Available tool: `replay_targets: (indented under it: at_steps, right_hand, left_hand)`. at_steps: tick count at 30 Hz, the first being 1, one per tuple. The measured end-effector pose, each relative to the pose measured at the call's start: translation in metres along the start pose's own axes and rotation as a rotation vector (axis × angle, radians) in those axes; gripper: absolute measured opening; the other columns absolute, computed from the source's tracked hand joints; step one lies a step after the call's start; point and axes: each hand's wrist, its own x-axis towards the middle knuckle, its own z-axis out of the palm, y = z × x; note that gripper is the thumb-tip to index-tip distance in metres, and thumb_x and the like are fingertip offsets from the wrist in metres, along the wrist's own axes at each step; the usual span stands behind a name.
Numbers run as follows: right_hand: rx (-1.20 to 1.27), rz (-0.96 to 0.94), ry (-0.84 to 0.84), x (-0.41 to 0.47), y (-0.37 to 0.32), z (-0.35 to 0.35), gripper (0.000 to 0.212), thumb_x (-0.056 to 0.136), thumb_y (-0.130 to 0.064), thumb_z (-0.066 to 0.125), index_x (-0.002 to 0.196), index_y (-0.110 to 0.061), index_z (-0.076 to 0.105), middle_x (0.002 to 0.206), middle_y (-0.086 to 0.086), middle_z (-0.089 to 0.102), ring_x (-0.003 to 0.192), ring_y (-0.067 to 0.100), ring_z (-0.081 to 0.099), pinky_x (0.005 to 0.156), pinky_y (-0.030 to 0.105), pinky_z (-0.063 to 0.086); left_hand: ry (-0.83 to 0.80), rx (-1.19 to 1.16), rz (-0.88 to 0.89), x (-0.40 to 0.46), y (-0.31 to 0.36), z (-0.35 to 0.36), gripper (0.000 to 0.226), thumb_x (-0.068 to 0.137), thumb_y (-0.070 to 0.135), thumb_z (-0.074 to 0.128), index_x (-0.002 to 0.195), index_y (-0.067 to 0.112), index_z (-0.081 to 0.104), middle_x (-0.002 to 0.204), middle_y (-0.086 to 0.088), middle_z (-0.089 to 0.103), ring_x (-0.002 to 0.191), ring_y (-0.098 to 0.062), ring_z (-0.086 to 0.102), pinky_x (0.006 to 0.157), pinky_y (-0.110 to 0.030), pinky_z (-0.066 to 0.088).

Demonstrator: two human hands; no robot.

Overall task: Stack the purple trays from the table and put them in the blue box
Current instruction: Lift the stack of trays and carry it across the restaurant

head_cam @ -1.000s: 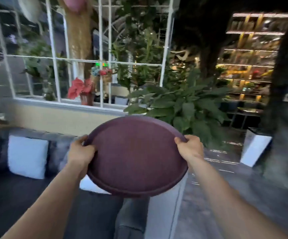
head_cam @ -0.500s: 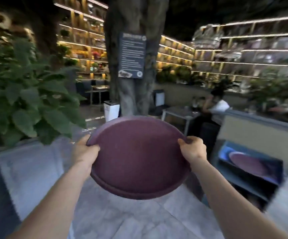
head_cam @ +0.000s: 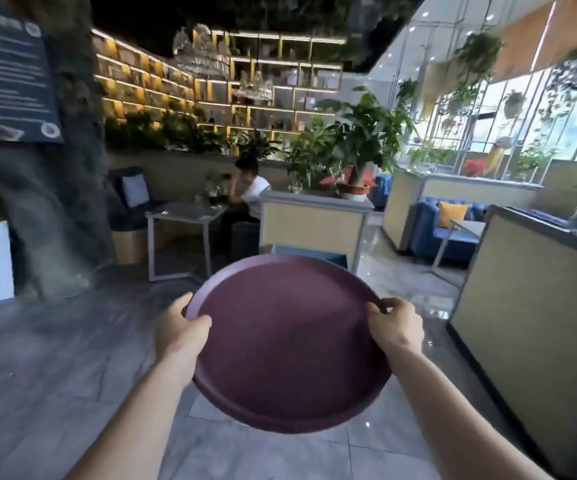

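the purple tray [head_cam: 290, 344] is round and dark, with a low raised rim and a matt, slightly grainy inside. it is in the air above the floor, near the middle of the view, tilted so the far edge is higher. only one tray can be told. behind its far edge a small part of the blue box [head_cam: 328, 257] shows.

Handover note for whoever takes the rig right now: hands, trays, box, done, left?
Left hand: gripping the left rim of the round purple plastic tray.
Right hand: gripping its right rim.
Tray is carried level at chest height above the grey tiled floor. A blue box edge shows just beyond its far rim.
Done: tray picked up.
Left: put it in the box.
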Motion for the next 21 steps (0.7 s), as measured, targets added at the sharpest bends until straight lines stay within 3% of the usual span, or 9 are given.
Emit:
replay_targets:
  at_steps: [2,5,7,15,21]
  right_hand:
    - [0.006,0.039,0.026,0.025,0.018,-0.014,0.037,0.083,-0.036,0.065,0.114,-0.019,0.069,0.112,0.013,0.071,0.106,0.037,0.064,0.092,0.038,0.048]
    - [0.007,0.072,0.054,0.061,0.039,-0.029,0.038,0.083,-0.037,0.065,0.117,-0.019,0.069,0.116,0.011,0.07,0.108,0.036,0.063,0.091,0.037,0.047]
    - [0.01,0.086,0.07,0.082,0.05,-0.036,0.039,0.083,-0.037,0.065,0.117,-0.019,0.069,0.116,0.01,0.07,0.109,0.035,0.063,0.091,0.036,0.047]
    - [0.017,0.122,0.092,0.151,0.071,-0.029,0.04,0.082,-0.037,0.064,0.117,-0.02,0.067,0.117,0.009,0.07,0.108,0.035,0.063,0.09,0.037,0.048]
    - [0.007,0.115,0.091,0.199,0.064,0.017,0.039,0.083,-0.035,0.063,0.118,-0.02,0.067,0.117,0.009,0.07,0.105,0.035,0.064,0.091,0.039,0.049]
  left_hand:
    - [-0.03,0.018,0.002,-0.003,0.005,0.034,0.06,0.077,0.002,0.06,0.132,0.026,0.06,0.096,0.012,0.067,0.077,-0.015,0.062,0.064,-0.026,0.047]
    - [-0.075,0.051,-0.006,-0.005,0.01,0.082,0.066,0.078,0.004,0.06,0.14,0.026,0.053,0.134,-0.002,0.062,0.107,-0.029,0.064,0.089,-0.04,0.053]
    - [-0.108,0.052,-0.002,-0.003,0.011,0.11,0.068,0.078,0.004,0.06,0.142,0.026,0.052,0.139,-0.004,0.059,0.114,-0.03,0.061,0.096,-0.044,0.052]
    - [-0.141,0.068,-0.007,0.027,0.01,0.184,0.069,0.076,0.006,0.061,0.139,0.033,0.053,0.137,-0.001,0.061,0.113,-0.03,0.062,0.096,-0.049,0.053]
    - [-0.146,0.054,-0.014,0.091,-0.001,0.221,0.068,0.076,0.004,0.062,0.138,0.03,0.055,0.137,-0.001,0.061,0.11,-0.028,0.063,0.091,-0.042,0.054]
